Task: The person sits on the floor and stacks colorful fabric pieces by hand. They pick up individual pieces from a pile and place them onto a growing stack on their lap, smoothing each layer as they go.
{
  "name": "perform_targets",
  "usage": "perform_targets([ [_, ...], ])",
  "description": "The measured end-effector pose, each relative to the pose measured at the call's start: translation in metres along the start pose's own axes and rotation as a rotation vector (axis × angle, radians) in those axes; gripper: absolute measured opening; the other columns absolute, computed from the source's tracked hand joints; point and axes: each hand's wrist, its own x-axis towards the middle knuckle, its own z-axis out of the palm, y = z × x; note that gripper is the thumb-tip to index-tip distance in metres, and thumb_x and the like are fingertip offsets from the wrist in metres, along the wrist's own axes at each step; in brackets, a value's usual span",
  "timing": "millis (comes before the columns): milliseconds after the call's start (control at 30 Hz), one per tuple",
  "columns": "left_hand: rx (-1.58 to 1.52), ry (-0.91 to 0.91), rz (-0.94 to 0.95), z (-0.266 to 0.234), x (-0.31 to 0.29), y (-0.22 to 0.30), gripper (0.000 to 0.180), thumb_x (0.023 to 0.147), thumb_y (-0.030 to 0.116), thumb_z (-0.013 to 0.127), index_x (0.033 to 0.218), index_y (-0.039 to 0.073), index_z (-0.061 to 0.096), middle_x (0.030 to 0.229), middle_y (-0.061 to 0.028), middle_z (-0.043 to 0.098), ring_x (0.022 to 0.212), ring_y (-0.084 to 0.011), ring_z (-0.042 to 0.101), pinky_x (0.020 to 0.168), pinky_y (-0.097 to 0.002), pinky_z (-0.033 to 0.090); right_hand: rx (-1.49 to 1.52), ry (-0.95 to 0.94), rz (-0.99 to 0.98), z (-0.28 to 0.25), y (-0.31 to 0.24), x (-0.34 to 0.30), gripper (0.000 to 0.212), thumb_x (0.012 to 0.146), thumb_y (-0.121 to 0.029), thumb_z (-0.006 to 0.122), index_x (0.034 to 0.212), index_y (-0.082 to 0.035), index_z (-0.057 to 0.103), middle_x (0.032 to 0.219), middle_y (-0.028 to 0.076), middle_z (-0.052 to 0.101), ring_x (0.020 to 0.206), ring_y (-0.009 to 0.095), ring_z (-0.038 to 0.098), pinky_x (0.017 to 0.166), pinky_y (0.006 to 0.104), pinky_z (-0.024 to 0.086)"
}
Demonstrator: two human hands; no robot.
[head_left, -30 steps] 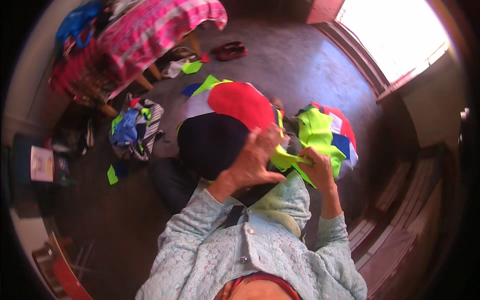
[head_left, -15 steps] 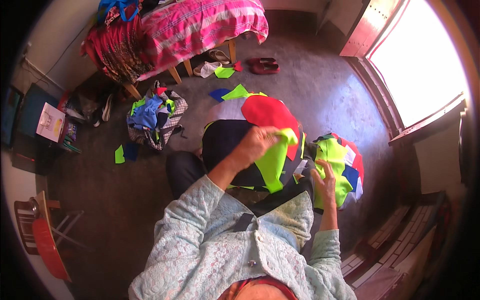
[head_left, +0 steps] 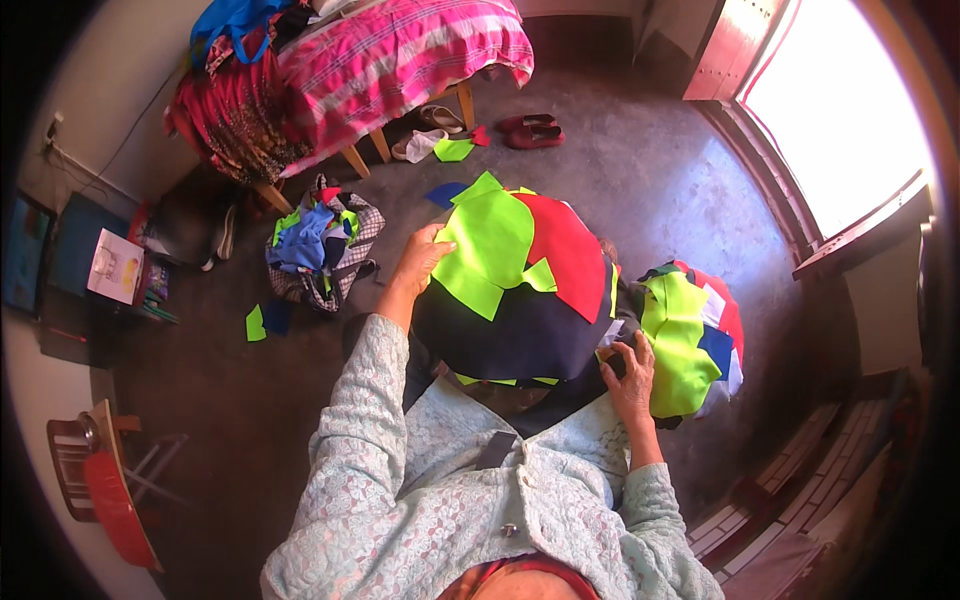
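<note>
My left hand [head_left: 418, 262] pinches the left edge of a lime-green fabric piece [head_left: 487, 243] with notched edges. The piece lies spread over the upper left of a rounded stack in front of me. Beside it on the stack is a red fabric piece [head_left: 562, 255], and beneath both lies a large black fabric piece [head_left: 510, 340]. At the right side of the stack, my right hand [head_left: 630, 378] hovers with bent fingers slightly apart and nothing visible in them. Just right of it sits a heap of cut fabric, topped by a lime-green piece [head_left: 675, 345].
A checked bag [head_left: 345, 275] overflowing with scraps stands at the left. Loose scraps [head_left: 256, 323] lie near it. Red shoes [head_left: 533, 138] and pale shoes [head_left: 425, 143] rest by a table with a pink checked cloth [head_left: 400, 55]. An open doorway [head_left: 845, 120] is at the right.
The lime-green piece, earlier folded and lifted in my left hand over the stack's right side, now lies flat at upper left. My left hand moved left with it; my right hand shifted slightly left.
</note>
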Motion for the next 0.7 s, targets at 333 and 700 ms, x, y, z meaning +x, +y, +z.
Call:
perform_targets([
  [333,0.303,0.080,0.127,-0.027,0.018,0.011,0.037,0.080,-0.003,0.066,0.117,-0.004,0.059,0.106,-0.0092,0.067,0.093,-0.0164,0.064,0.083,-0.0279,0.050,0.026,0.021,0.004,0.000,0.000,0.001,0.045,0.072,-0.019,0.076,0.115,-0.018,0.062,0.147,0.017,0.037,0.135,0.036,0.036,0.104,0.0467,0.035],
  [700,0.622,0.278,0.265,-0.037,0.026,0.008,0.041,0.073,0.000,0.073,0.112,0.002,0.063,0.093,-0.0090,0.068,0.083,-0.0161,0.065,0.073,-0.0279,0.052,0.044,0.025,0.015,0.001,0.002,0.000,0.045,0.073,-0.019,0.075,0.115,-0.018,0.062,0.146,0.017,0.038,0.135,0.036,0.036,0.104,0.0461,0.034],
])
